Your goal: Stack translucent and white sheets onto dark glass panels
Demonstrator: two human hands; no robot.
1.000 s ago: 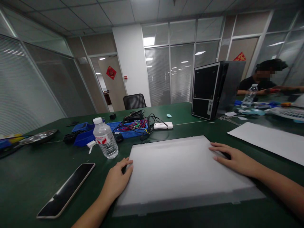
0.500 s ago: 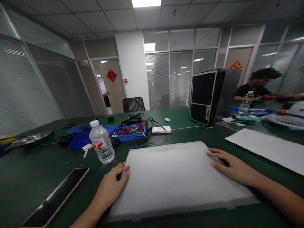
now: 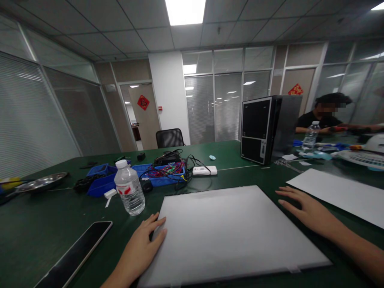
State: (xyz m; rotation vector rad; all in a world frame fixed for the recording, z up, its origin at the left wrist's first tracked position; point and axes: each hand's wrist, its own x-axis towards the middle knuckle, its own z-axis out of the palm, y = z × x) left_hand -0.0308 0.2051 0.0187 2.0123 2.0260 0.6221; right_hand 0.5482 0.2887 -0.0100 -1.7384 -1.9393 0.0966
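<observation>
A flat white rectangular panel point(image 3: 228, 236) lies on the green table in front of me, with small tabs along its near edge. My left hand point(image 3: 144, 240) rests at the panel's left edge, its thumb and fingertips on the surface and nothing gripped. Just off the right edge is my right hand point(image 3: 303, 208), fingers stretched out and apart, holding nothing. A clear water bottle point(image 3: 130, 194) with a white cap stands upright beyond my left hand. Left of that hand lies a dark-screened phone point(image 3: 76, 254).
Blue bins point(image 3: 103, 182) and tangled cables point(image 3: 168, 166) sit behind the bottle, beside a white power strip point(image 3: 205, 171). A black computer tower point(image 3: 270, 130) stands at the back right. A white sheet point(image 3: 339, 194) lies at right; a person point(image 3: 322, 116) sits beyond.
My right hand has come off the panel's right edge and moved slightly right. My left hand stays at the left edge. The camera view has tilted up a little.
</observation>
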